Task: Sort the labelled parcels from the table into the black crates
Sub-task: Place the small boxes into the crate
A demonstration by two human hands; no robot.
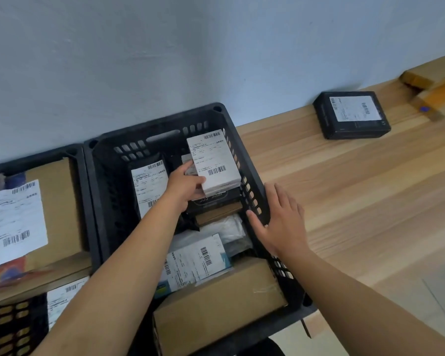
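White labelled carton [213, 160], long axis pointing away, gripped by left hand [188, 185] over the black slatted plastic crate [252, 191]; right hand [280, 222] open, flat-fingered on the rim alongside.

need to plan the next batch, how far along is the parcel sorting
Mostly done: the middle crate and the left crate already hold several parcels. In hand: the left hand is placing a white box in the middle crate. Left: a black box and brown cartons on the table.
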